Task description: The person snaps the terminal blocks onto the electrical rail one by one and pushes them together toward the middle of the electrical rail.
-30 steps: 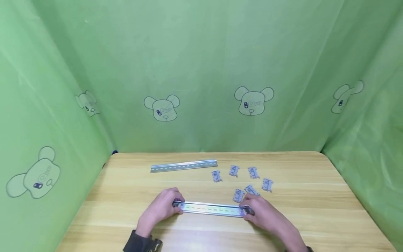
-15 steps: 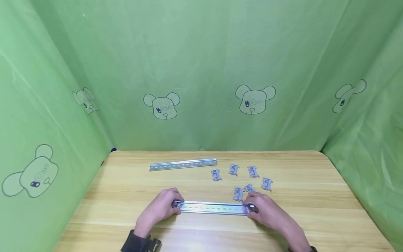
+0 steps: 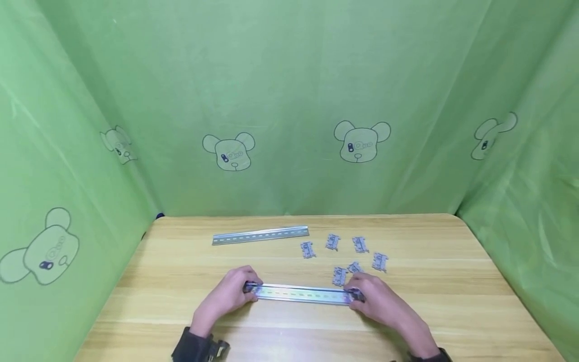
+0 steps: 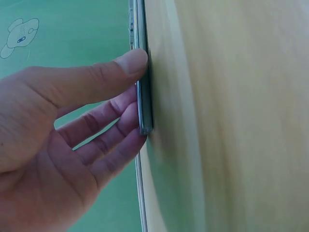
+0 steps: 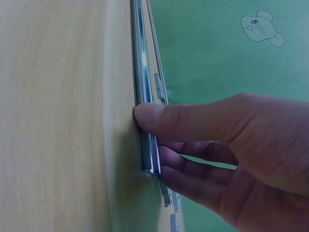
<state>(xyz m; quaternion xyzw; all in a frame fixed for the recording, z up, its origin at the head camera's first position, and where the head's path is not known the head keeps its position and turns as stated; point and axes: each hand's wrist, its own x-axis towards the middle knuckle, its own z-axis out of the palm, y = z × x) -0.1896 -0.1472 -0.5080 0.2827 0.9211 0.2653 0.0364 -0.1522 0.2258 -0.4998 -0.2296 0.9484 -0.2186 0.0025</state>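
Evidently, in the head view, a rail (image 3: 303,294) is spanning the near half of the table (image 3: 280,332); the left hand (image 3: 230,289) is gripping its left end, the right hand (image 3: 377,299) its right; a second rail (image 3: 261,235) is lying behind, well apart; six blocks (image 3: 333,242) are sitting farther back, toward the right — two of them just beside the right hand, so a push that way is risking a knock; more room is opening to the left and toward the person; the curtain (image 3: 280,75) is rising behind the table's back edge, while its front edge is falling outside the view.

In the left wrist view, the left thumb (image 4: 133,62) is pressing the near side, with fingers (image 4: 89,125) backing the far side; the metal is looking light and stiff, probably smooth enough for slipping under a loose pinch; its cut corners may be calling for care.

In the right wrist view, the right thumb (image 5: 169,118) is pinching likewise against its fingers — a short end is showing past it; the long edges near both ends are seeming the best hold; whether the rail is touching the wood is not showing clearly.
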